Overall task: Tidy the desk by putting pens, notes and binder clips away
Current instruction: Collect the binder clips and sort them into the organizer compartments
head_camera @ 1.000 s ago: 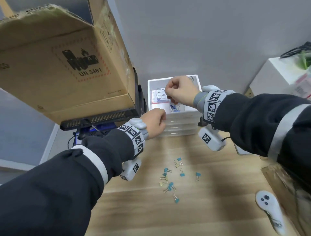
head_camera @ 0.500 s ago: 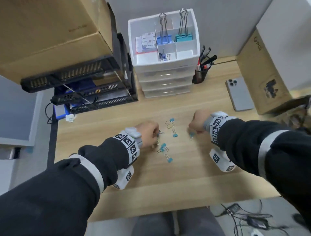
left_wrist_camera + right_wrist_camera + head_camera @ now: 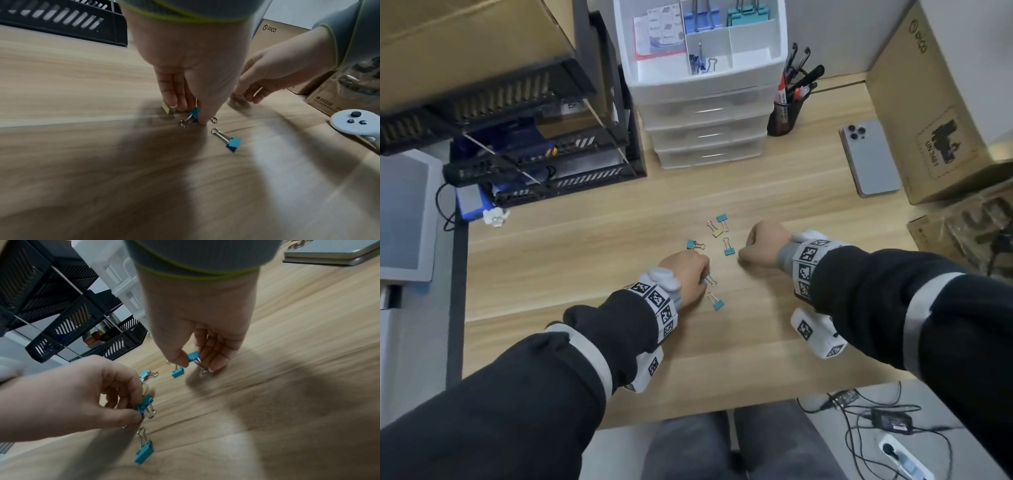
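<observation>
Several small teal binder clips (image 3: 728, 247) and a yellow one (image 3: 715, 232) lie scattered on the wooden desk (image 3: 585, 260). My left hand (image 3: 703, 279) is down among them, its thumb and fingers pinching a teal clip (image 3: 194, 112); a yellow clip (image 3: 167, 110) lies against its fingertips. My right hand (image 3: 744, 250) pinches another teal clip (image 3: 193, 356) just above the desk. One loose teal clip (image 3: 717, 302) lies nearest me. At the back, the white drawer organiser (image 3: 709, 80) holds large clips and notes in its top tray.
A black mesh pen cup (image 3: 784, 116) stands right of the organiser, with a phone (image 3: 869, 161) and cardboard boxes (image 3: 941, 102) further right. Black stacked letter trays (image 3: 544, 154) fill the back left. A white controller (image 3: 355, 123) lies on the right.
Both hands came down from the organiser to the scattered clips on the desk. Each now pinches a teal clip. My view tilted down with them.
</observation>
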Demonstrator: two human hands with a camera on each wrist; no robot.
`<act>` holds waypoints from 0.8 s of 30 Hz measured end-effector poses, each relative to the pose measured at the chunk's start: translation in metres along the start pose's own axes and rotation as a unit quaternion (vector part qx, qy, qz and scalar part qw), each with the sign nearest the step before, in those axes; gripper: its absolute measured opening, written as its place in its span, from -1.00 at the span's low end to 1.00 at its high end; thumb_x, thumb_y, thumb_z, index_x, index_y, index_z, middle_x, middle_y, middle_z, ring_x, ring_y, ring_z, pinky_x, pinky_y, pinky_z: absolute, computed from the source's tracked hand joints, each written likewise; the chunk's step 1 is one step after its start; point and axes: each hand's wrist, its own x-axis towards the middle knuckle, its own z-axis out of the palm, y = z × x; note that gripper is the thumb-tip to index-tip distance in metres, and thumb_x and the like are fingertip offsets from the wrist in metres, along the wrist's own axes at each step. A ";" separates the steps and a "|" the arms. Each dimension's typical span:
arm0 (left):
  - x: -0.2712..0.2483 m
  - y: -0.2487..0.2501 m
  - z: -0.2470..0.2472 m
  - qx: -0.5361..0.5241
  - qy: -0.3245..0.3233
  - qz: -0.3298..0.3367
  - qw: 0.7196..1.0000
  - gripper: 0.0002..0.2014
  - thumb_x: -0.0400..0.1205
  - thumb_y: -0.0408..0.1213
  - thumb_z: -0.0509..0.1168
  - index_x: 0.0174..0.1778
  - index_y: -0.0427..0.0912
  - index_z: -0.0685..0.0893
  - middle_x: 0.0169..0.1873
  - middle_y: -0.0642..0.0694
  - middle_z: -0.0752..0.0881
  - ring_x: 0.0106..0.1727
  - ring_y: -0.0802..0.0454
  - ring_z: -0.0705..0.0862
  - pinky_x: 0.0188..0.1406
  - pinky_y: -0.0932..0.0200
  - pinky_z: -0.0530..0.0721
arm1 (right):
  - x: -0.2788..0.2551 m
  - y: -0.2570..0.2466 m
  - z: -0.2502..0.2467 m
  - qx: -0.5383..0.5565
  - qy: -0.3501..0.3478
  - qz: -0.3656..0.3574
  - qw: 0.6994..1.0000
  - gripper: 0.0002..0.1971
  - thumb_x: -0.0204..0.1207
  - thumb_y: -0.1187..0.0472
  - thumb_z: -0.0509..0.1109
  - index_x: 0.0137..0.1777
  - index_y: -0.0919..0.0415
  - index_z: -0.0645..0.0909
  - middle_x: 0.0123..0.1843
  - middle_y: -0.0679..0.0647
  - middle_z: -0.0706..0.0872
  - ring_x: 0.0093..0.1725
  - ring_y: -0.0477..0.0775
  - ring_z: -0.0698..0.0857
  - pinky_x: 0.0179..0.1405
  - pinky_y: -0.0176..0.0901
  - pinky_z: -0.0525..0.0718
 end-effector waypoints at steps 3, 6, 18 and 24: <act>-0.002 0.002 0.000 -0.029 0.016 -0.012 0.999 -0.87 0.45 -0.28 0.31 -0.15 0.00 0.52 -0.13 0.02 0.66 -0.14 -0.10 0.65 -0.33 0.09 0.52 | -0.002 -0.002 0.004 0.060 0.005 -0.029 0.998 -0.90 0.49 0.20 0.46 -0.07 0.22 0.66 -0.13 0.08 0.71 -0.07 0.12 0.66 -0.11 -0.13 0.61; -0.006 0.003 0.000 -0.081 0.037 -0.012 0.996 -0.80 0.42 -0.32 0.31 -0.07 -0.06 0.52 -0.05 -0.03 0.61 -0.15 -0.14 0.63 -0.21 -0.03 0.64 | 0.000 -0.003 0.004 0.087 0.032 -0.036 0.995 -0.94 0.52 0.22 0.42 -0.05 0.18 0.65 -0.07 0.08 0.71 -0.04 0.11 0.64 -0.09 -0.16 0.54; -0.008 0.001 0.001 -0.013 0.015 -0.005 1.000 -0.77 0.52 -0.13 0.20 0.07 -0.07 0.47 0.04 -0.08 0.57 -0.15 -0.22 0.65 -0.20 -0.09 0.69 | 0.004 -0.018 0.017 -0.050 0.010 -0.017 0.999 -0.61 0.44 -0.20 0.32 -0.07 0.15 0.49 -0.18 0.07 0.69 -0.21 0.14 0.68 -0.19 -0.04 0.66; 0.001 -0.006 0.008 0.035 -0.015 0.032 0.999 -0.74 0.62 -0.19 0.20 0.24 0.04 0.53 0.12 -0.04 0.59 -0.08 -0.23 0.69 -0.17 -0.06 0.70 | 0.010 -0.016 0.018 -0.070 0.020 -0.028 0.997 -0.77 0.32 -0.06 0.32 -0.27 0.10 0.48 -0.31 0.05 0.70 -0.38 0.11 0.65 -0.38 -0.15 0.56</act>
